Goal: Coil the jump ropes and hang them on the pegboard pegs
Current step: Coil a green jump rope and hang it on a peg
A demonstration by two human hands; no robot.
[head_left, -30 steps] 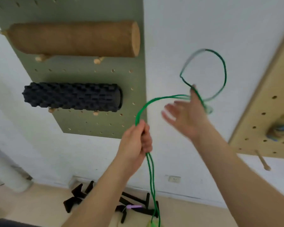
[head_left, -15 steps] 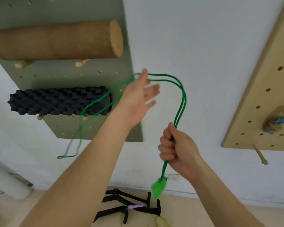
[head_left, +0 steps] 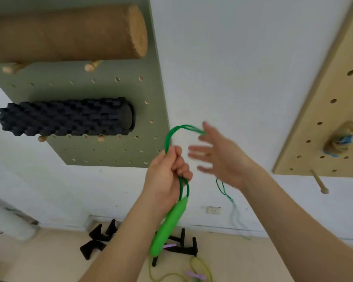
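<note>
My left hand [head_left: 167, 171] grips a bundle of green jump rope [head_left: 172, 135] strands in front of the wall. The rope's green handles [head_left: 169, 224] hang just below that fist. From the fist a loop arcs up and right to the fingertips of my right hand [head_left: 218, 153], which is spread open and blurred. Loose green strands [head_left: 224, 188] dangle below my right wrist. A tan wooden pegboard [head_left: 334, 86] hangs at the right with a bare wooden peg [head_left: 319, 182] at its lower edge.
A coiled rope with blue in it [head_left: 338, 144] hangs on the tan board. The green pegboard [head_left: 114, 153] at the left carries a cork roller [head_left: 69, 35] and a black foam roller [head_left: 65, 117]. Black racks [head_left: 183, 247] and a yellow-green rope [head_left: 194, 271] lie on the floor.
Half a second ago my right hand gripped the strands and my left was open under the loop; now my left grips and my right is open. The handles hang higher, just below my fist.
</note>
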